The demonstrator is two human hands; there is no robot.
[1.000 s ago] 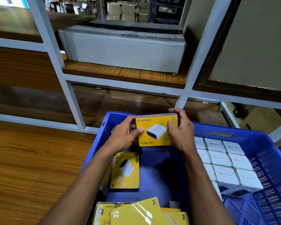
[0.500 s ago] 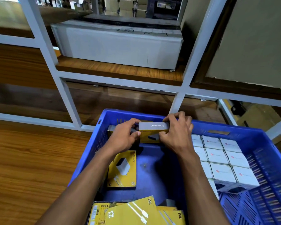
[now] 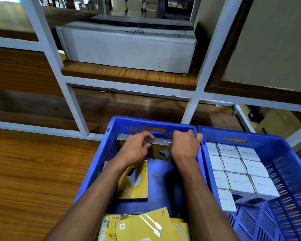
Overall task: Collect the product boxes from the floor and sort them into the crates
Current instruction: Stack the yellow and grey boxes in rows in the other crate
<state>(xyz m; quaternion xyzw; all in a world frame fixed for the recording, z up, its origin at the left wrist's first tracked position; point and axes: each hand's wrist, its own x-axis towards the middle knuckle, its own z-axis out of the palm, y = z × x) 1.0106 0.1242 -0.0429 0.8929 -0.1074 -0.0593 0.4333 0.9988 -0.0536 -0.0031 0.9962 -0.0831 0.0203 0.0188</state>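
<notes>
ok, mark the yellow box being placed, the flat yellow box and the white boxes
yellow box being placed [image 3: 161, 151], head view, front face
flat yellow box [image 3: 133, 181], head view, top face
white boxes [image 3: 238, 181], head view, one top face

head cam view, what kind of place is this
Most likely a warehouse or stockroom. White metal racking with wooden shelves holds a large grey carton, and two blue plastic crates on the floor hold rows of white boxes and yellow product boxes.

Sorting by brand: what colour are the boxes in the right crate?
White with a small red logo, clearest in the head view.
</notes>
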